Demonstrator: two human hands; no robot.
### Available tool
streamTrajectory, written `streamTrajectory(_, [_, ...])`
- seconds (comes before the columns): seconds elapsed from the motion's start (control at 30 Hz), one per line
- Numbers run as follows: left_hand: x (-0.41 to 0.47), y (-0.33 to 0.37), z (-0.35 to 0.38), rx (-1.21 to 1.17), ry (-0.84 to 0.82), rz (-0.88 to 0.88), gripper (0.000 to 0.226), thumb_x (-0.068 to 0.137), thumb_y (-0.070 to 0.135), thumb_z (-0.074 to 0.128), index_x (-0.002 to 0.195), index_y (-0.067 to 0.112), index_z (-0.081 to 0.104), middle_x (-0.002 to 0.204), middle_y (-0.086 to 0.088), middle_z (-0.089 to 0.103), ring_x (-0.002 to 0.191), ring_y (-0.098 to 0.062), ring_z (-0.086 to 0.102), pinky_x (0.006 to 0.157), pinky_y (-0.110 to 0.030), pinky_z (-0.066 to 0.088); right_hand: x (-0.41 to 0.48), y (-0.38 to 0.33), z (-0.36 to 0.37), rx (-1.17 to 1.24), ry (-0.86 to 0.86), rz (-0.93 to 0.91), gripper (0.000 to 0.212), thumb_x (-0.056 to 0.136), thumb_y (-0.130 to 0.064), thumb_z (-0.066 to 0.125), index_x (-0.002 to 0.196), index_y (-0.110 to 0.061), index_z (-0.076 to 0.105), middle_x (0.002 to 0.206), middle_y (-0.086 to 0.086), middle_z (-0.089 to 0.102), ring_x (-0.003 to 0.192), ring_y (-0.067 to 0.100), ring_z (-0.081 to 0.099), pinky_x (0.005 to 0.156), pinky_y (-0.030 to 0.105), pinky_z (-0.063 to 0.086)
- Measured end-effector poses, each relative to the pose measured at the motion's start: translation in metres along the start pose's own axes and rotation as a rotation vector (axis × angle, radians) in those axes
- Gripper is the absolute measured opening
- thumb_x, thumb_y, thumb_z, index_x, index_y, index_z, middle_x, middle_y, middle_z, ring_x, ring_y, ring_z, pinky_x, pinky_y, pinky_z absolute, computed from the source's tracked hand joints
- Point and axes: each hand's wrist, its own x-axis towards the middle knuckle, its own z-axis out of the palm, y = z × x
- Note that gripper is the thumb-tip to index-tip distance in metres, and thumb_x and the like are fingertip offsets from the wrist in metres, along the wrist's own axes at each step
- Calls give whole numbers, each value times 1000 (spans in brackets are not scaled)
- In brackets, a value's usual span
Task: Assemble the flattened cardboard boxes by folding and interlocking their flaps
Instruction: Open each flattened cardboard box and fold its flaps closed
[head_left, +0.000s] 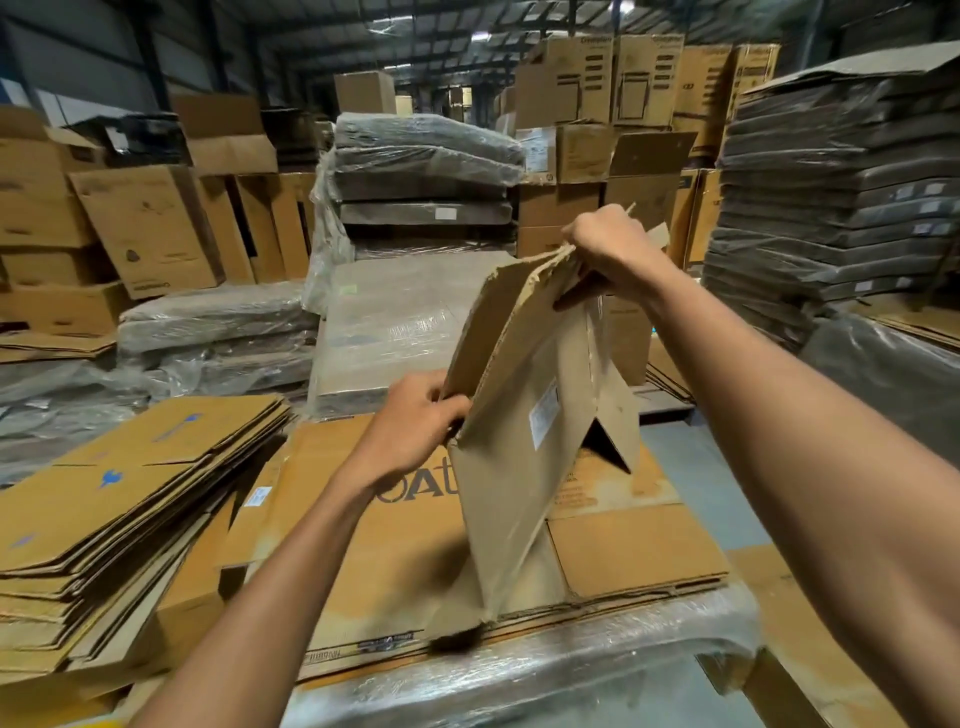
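Brown corrugated cardboard fills the frame, and at its centre a partly opened plain brown cardboard box (524, 415) stands on end, its lower corner resting on a flat sheet of printed cardboard (639, 545) that lies on a bundle wrapped in clear plastic film (571, 670) in the lower middle. A small white label (544, 413) sits on the box's facing panel, and a triangular gap shows between its lower flaps.

The left hand (410, 431), just left of centre, pinches the box's left edge where the upper flap meets the panel, fingers curled round the cardboard. The right hand (613, 249), higher and right of centre, grips the ragged top edge of the box with its fingers closed over it.

At the lower left lies a slanting stack of flattened brown boxes with blue printed marks (130, 493). Behind the box, in the middle, sits a plastic-wrapped pile of flat cardboard (384, 327). Upright brown cartons (150, 228) lean at the upper left, and a tall stack of dark wrapped bundles (841, 197) rises at the upper right.
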Motion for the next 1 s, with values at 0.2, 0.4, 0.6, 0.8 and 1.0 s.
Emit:
streamTrajectory(0.2, [-74,-52,69,-471,41,-201,79,74,55,80,142,31,48,121,-4,72,107,-14,70,84,-17,51,33,54,7,100,53,170,20,95,-11,54,111,-3,61,123,20,63,101,37,72,74,52,64])
streamTrajectory(0.4, [-78,-103,129,-7,204,-409,40,93,25,74,129,10,66,109,4,71,94,-9,66,65,-3,46,39,47,0,158,93,112,25,90,-18,59,109,-4,67,120,15,62,112,38,62,65,53,64])
streamTrajectory(0.6, [-5,-58,100,-226,390,-334,37,69,33,78,102,16,75,98,3,77,89,-18,73,87,-41,61,-10,111,18,679,139,94,36,98,-47,53,130,-31,52,115,-2,59,93,16,63,78,38,57])
streamTrajectory(0.8, [46,-5,73,-528,417,-316,18,79,-1,76,94,-8,70,90,-17,74,82,-30,73,82,-46,63,-124,238,94,480,306,511,52,98,-32,64,146,-21,45,140,9,59,115,29,58,93,37,47])
streamTrajectory(1.0, [60,2,71,-689,434,-327,12,82,-17,64,89,-8,69,78,-14,73,68,-24,72,62,-31,62,-164,263,112,1246,248,695,65,90,-48,71,143,-15,53,117,11,74,108,29,67,78,39,60])
